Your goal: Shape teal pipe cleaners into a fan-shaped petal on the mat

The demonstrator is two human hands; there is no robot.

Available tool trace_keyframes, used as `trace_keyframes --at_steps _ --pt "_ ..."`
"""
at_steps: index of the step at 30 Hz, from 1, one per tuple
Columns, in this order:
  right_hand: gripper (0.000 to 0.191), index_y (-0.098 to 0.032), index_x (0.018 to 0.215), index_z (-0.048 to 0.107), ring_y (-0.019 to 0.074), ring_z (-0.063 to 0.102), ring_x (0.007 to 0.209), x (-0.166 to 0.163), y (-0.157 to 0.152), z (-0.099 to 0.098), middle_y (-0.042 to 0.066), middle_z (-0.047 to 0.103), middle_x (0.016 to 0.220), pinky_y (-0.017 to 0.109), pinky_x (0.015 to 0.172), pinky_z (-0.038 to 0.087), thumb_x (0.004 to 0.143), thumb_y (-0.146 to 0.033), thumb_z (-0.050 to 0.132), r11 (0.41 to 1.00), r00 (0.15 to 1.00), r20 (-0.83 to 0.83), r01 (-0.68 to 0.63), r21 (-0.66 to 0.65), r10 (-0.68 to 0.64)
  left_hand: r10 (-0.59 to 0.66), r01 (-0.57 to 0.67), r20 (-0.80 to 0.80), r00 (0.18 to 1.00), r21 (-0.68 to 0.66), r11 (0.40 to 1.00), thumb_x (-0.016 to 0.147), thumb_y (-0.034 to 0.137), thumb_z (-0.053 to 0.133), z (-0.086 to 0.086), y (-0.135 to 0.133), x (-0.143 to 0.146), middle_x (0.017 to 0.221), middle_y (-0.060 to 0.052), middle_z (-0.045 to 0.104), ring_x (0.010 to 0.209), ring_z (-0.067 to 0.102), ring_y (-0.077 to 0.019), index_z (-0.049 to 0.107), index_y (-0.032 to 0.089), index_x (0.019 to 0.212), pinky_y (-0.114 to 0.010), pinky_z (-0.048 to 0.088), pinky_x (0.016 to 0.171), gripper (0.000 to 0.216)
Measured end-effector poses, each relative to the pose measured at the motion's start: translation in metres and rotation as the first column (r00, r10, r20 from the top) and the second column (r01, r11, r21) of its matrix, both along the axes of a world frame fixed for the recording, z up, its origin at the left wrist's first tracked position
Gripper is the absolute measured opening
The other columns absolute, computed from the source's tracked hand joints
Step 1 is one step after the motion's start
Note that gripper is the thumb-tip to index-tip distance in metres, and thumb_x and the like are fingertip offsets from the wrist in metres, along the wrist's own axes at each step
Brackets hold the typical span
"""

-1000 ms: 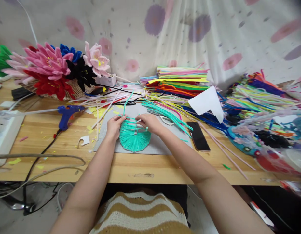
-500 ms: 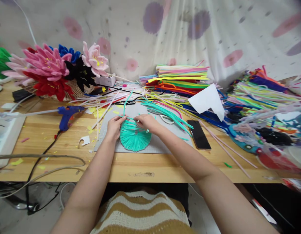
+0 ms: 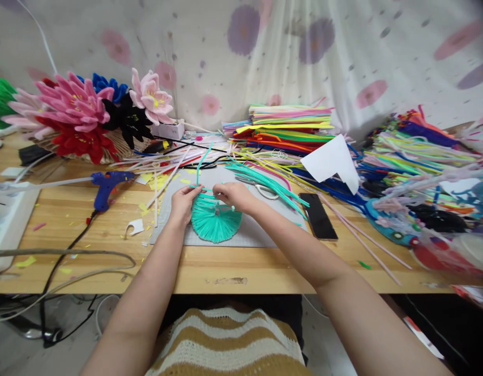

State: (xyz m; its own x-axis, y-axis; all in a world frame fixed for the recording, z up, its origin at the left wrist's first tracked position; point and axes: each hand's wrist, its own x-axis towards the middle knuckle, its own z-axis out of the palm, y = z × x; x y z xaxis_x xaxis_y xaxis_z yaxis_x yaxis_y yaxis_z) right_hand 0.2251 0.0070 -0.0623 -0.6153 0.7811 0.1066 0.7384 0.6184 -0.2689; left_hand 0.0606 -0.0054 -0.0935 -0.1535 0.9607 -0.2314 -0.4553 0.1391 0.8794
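Observation:
A round disc point(image 3: 216, 224) wrapped in turquoise pipe cleaners lies on the grey mat point(image 3: 260, 237). My left hand point(image 3: 183, 203) pinches the disc's upper left edge, and a loose turquoise pipe cleaner point(image 3: 201, 163) rises from those fingertips, bent near its middle. Over the upper right part of the disc is my right hand point(image 3: 235, 197), its fingers closed at a turquoise strand; the exact grip is partly hidden. Just right of that hand, more turquoise pipe cleaners point(image 3: 270, 183) lie in a loose bunch over scissors point(image 3: 267, 192).
A blue glue gun point(image 3: 107, 188) rests on the left with its cord. Fluffy flowers point(image 3: 79, 104) stand behind it. Stacks of coloured pipe cleaners point(image 3: 288, 125) line the back. A phone point(image 3: 321, 216), white paper point(image 3: 331, 163) and pink pipe cleaners point(image 3: 362, 237) are on the right.
My right hand has shifted slightly left along the top of the disc. My left hand keeps its hold on the edge.

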Motion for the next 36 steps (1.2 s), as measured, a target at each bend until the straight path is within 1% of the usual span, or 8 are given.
trace_keyframes --at_steps 6,12,18,21,23,26,31,36 --pt "0.016 -0.018 0.088 0.064 0.0123 0.055 0.072 0.001 0.017 0.006 0.002 0.067 0.080 0.021 0.062 0.029 0.083 -0.019 0.048 1.000 1.000 0.007 -0.009 0.004 0.009 -0.031 0.030 -0.007 1.000 -0.003 1.000 0.048 0.018 0.078 0.007 0.016 0.001 0.060 -0.004 0.066 0.058 0.061 -0.0143 0.067 0.011 0.068 -0.026 0.047 0.060 0.024" --pt "0.019 -0.018 0.089 0.066 0.0147 0.056 0.072 -0.003 0.033 0.016 0.004 0.068 0.081 0.023 0.062 0.030 0.081 -0.020 0.049 0.987 0.987 0.045 0.153 0.040 -0.154 -0.021 0.021 0.014 1.000 -0.005 1.000 0.047 0.016 0.079 0.014 0.038 0.006 0.060 -0.003 0.065 0.056 0.060 -0.0123 0.065 0.011 0.064 -0.025 0.047 0.058 0.022" --pt "0.018 -0.018 0.086 0.068 0.0154 0.059 0.076 -0.002 0.042 0.012 0.004 0.069 0.081 0.023 0.064 0.033 0.078 -0.018 0.051 0.982 0.982 0.038 0.184 0.044 -0.186 0.009 -0.009 0.031 0.999 -0.023 1.000 0.049 0.012 0.077 0.014 0.041 0.009 0.060 -0.002 0.065 0.056 0.060 -0.0121 0.065 0.011 0.063 -0.025 0.047 0.059 0.019" --pt "0.015 -0.017 0.084 0.067 0.0143 0.059 0.075 -0.003 0.040 0.011 0.004 0.069 0.080 0.022 0.064 0.034 0.077 -0.018 0.054 0.979 0.979 -0.014 0.205 0.006 -0.204 0.020 -0.018 0.045 0.999 -0.034 0.999 0.050 0.010 0.076 0.016 0.040 0.008 0.061 -0.002 0.065 0.059 0.061 -0.0126 0.064 0.011 0.063 -0.025 0.047 0.061 0.018" --pt "0.017 -0.017 0.090 0.065 0.0127 0.059 0.073 -0.003 0.037 0.012 0.002 0.069 0.080 0.021 0.064 0.035 0.076 -0.018 0.056 0.974 0.972 -0.074 0.220 -0.051 -0.224 0.009 -0.007 0.049 0.999 -0.038 0.999 0.049 0.011 0.076 0.018 0.038 0.007 0.060 -0.002 0.065 0.057 0.060 -0.0128 0.064 0.012 0.064 -0.026 0.048 0.061 0.019" --pt "0.031 -0.017 0.106 0.060 0.0106 0.060 0.072 -0.003 0.032 0.014 0.001 0.070 0.080 0.019 0.065 0.036 0.076 -0.015 0.056 0.966 0.959 -0.144 0.227 -0.124 -0.244 0.006 -0.004 0.050 0.999 -0.029 1.000 0.048 0.012 0.077 0.019 0.035 0.006 0.059 -0.002 0.064 0.054 0.059 -0.0124 0.065 0.012 0.065 -0.025 0.047 0.058 0.021" --pt "0.020 -0.017 0.093 0.068 0.0136 0.061 0.075 -0.003 0.029 0.017 0.005 0.070 0.080 0.021 0.065 0.037 0.079 -0.020 0.054 0.960 0.965 -0.003 0.260 -0.105 -0.262 0.027 -0.026 0.033 0.999 -0.016 1.000 0.046 0.014 0.078 0.016 0.033 0.007 0.058 -0.002 0.064 0.054 0.059 -0.0128 0.065 0.013 0.064 -0.025 0.047 0.056 0.022" --pt "0.022 -0.018 0.095 0.069 0.0154 0.061 0.077 -0.003 0.030 0.018 0.006 0.070 0.081 0.022 0.066 0.037 0.080 -0.022 0.052 0.965 0.967 0.049 0.254 -0.059 -0.252 0.028 -0.028 0.009 1.000 -0.002 1.000 0.047 0.015 0.078 0.015 0.033 0.008 0.060 -0.002 0.064 0.061 0.061 -0.0144 0.065 0.013 0.064 -0.027 0.048 0.062 0.022"
